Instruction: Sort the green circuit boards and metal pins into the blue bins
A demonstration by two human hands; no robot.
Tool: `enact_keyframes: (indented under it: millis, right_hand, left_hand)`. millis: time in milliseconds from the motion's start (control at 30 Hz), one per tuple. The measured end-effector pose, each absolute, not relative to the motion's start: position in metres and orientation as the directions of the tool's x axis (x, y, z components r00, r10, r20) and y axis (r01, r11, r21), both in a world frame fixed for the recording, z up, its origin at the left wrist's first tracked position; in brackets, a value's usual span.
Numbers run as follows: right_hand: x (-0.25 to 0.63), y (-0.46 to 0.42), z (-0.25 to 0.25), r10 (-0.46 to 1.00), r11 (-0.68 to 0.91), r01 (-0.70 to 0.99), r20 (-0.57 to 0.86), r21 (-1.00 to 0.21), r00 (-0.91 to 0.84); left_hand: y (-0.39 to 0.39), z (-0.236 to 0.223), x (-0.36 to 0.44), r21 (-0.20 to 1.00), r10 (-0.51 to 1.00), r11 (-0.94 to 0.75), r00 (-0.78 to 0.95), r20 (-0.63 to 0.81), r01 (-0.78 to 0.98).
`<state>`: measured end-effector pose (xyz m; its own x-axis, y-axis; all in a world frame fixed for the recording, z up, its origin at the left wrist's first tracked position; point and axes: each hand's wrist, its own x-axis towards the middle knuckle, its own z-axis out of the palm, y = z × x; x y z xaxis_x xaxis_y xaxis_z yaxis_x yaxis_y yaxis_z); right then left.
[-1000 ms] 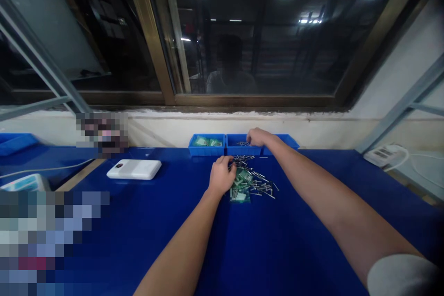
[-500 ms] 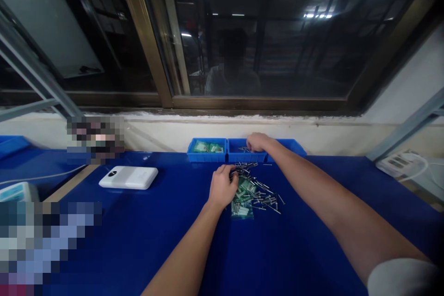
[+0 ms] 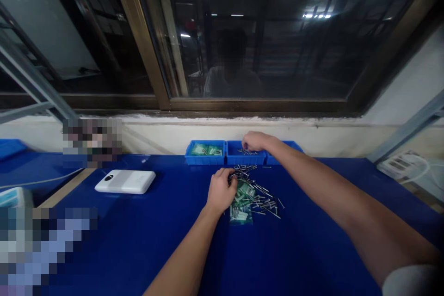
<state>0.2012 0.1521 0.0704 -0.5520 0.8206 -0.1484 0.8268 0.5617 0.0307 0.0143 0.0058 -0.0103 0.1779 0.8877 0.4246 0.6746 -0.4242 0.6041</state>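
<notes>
My left hand [image 3: 222, 189] rests on the table at the left edge of a loose pile of long metal screws [image 3: 264, 203], its fingers curled in among them and the tips partly hidden. Under and beside the screws lie green-tinted clear plastic bags [image 3: 242, 213] with white and metal pieces inside. My right hand [image 3: 257, 140] hangs over the middle blue bin [image 3: 245, 160], fingers bent down and closed together. Metal screws [image 3: 248, 152] lie in that bin below the fingers. Whatever my right fingertips hold is too small to make out.
Left of it, another blue bin [image 3: 204, 161] holds green-tinted bags; a third blue bin [image 3: 294, 146] is partly behind my right forearm. A white power bank-like device [image 3: 125, 181] lies at left. Metal frame bars stand on both sides, with a window behind.
My right hand has risen slightly and shifted left over the middle bin, where more screws show below it. My left hand stays at the pile. The view has shifted a little.
</notes>
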Motion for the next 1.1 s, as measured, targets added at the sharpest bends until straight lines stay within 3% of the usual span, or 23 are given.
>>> enact_keyframes:
  millis: [233, 400, 500, 633, 767, 900, 1100]
  right_hand:
    - [0.188, 0.147, 0.062, 0.762, 0.636, 0.760, -0.263, 0.134, -0.591]
    - [0.188, 0.150, 0.054, 0.745, 0.653, 0.752, -0.259, 0.096, -0.614]
    - [0.191, 0.151, 0.055, 0.770, 0.613, 0.790, -0.233, 0.013, -0.594]
    - [0.211, 0.143, 0.067, 0.815, 0.570, 0.800, 0.010, -0.188, -0.579]
    - [0.254, 0.124, 0.077, 0.886, 0.435, 0.846, 0.317, -0.308, -0.340]
    - [0.297, 0.097, 0.067, 0.913, 0.237, 0.911, 0.399, -0.337, -0.090]
    - [0.301, 0.052, 0.035, 0.881, 0.156, 0.922, 0.473, -0.353, 0.032]
  left_hand:
    - [0.005, -0.011, 0.014, 0.597, 0.885, -0.431, 0.185, 0.428, 0.677]
    - [0.006, -0.010, 0.015, 0.609, 0.886, -0.432, 0.185, 0.426, 0.666]
    - [0.007, -0.010, 0.015, 0.611, 0.887, -0.428, 0.180, 0.425, 0.666]
    - [0.011, -0.012, 0.015, 0.612, 0.884, -0.432, 0.176, 0.433, 0.662]
    - [0.016, -0.016, 0.014, 0.609, 0.877, -0.441, 0.171, 0.450, 0.659]
    - [0.019, -0.017, 0.015, 0.595, 0.874, -0.435, 0.160, 0.458, 0.676]
    - [0.018, -0.017, 0.016, 0.564, 0.881, -0.415, 0.160, 0.445, 0.714]
